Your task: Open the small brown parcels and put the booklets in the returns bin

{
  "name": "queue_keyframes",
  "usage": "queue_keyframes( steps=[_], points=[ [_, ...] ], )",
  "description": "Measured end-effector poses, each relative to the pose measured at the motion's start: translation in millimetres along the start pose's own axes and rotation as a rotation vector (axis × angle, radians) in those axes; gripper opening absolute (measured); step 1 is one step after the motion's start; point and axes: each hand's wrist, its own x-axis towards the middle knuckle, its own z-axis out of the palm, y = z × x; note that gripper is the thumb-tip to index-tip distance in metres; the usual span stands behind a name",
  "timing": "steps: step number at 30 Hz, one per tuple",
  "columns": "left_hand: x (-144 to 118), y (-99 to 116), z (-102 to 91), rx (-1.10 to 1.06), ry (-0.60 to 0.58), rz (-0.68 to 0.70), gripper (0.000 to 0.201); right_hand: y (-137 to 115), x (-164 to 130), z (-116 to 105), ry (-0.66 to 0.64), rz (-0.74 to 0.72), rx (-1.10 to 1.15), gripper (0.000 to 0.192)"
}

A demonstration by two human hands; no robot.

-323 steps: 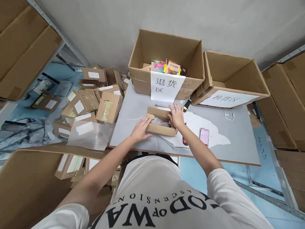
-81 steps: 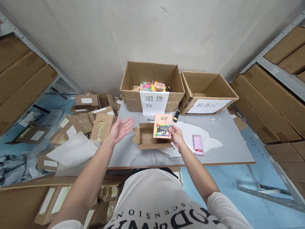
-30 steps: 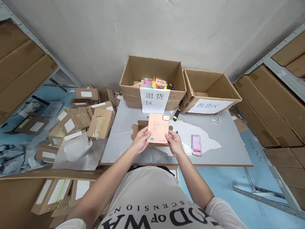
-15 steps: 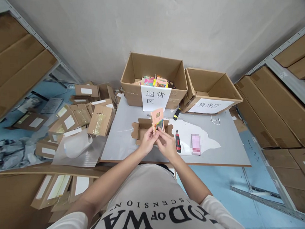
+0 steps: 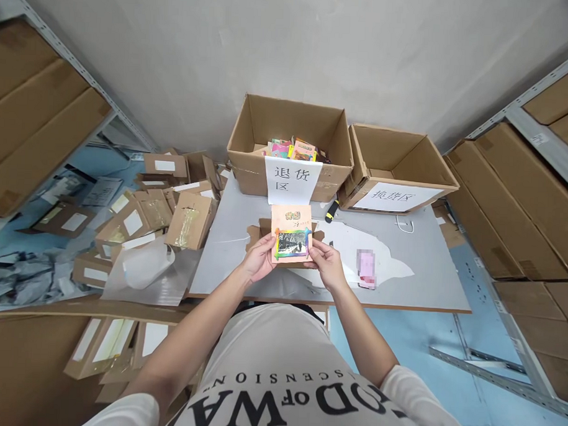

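Grey and partly peeled to white, the tabletop [image 5: 416, 273] runs up to a plain wall, with metal shelving full of brown cartons on both sides. At its far edge stand two open cardboard boxes: the left box [image 5: 290, 138] carries a hanging white paper sign [image 5: 292, 181] and holds a heap of colourful booklets, while the right box [image 5: 400, 167] has a white label on its front wall.

Held above the near middle of the tabletop is a small pink booklet [image 5: 291, 234], upright and facing the person, with a rainbow-framed dark picture on its cover. The left hand [image 5: 258, 260] closes its grip on the booklet's lower left corner, thumb on the front; the right hand [image 5: 326, 264] pinches the lower right corner the same way. The booklet thus rises from between the two grips, its top edge towards the far side, just below the paper sign. Both hands are curled shut on it, not spread.

Right behind the booklet lies a small opened cardboard mailer [image 5: 258, 231], mostly hidden by it. A yellow-and-black tool [image 5: 331, 211] lies near the boxes, and a pink blurred card [image 5: 366, 267] rests to the right of the right hand. Off the left edge of the tabletop, many flat brown mailers [image 5: 149, 208] are piled, with a sheet of clear plastic [image 5: 145, 270] nearer.
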Motion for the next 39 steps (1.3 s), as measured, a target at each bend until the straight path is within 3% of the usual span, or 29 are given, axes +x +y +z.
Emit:
queue_keyframes(
  steps=[10,15,19,24,31,35,39],
  points=[
    [9.1,-6.0,-4.0,0.008,-0.016,-0.015,0.037,7.9,6.3,-9.0,0.059,0.04,0.091,0.06],
    [10.1,0.7,-5.4,0.014,-0.01,-0.006,0.041,1.3,34.8,-17.7,0.064,0.003,0.048,0.056],
    [9.1,9.0,-9.1,-0.014,0.022,0.009,0.041,-21.1,86.7,-25.3,0.073,-0.094,0.026,0.05],
    [4.6,11.7,-25.3,0.016,0.087,0.043,0.041,-63.8,174.7,-27.6,0.1,-0.18,0.004,0.04],
    [17.6,19.2,-50.6,-0.057,0.19,0.0,0.052,-117.3,288.9,-6.6,0.183,-0.132,0.057,0.027],
    [29.5,29.4,-51.3,-0.125,0.193,0.003,0.06,-124.1,327.9,7.7,0.227,-0.025,-0.02,0.024],
    [37.7,41.2,-51.2,-0.17,0.187,-0.008,0.071,-120.4,345.2,10.7,0.22,0.036,-0.097,0.024]
  ],
)
